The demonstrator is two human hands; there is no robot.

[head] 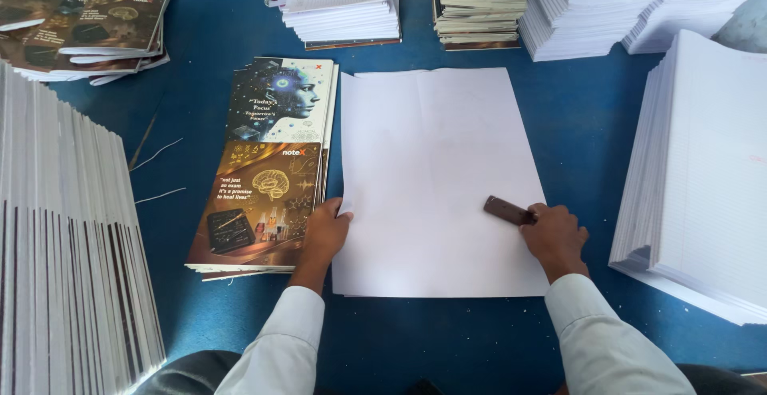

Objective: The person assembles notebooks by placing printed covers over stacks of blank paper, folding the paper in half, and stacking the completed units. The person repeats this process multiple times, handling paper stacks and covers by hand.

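Under our right hand (554, 237) we grip a small dark block (506, 210), pressed flat on the white sheet (435, 171), pointing up-left; our left hand (326, 231) pins the sheet's left edge, fingers closed on nothing, beside the cover stack (268, 159).

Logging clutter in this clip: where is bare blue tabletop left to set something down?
Bare strips: between the white sheets and the right paper stack; left of the printed covers; along the near edge by the sleeves. The far edge is crowded with stacks.

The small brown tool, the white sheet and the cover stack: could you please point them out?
brown tool (506, 210), head view, its middle.
white sheet (435, 163), head view, bare centre.
cover stack (268, 163), head view, top cover.
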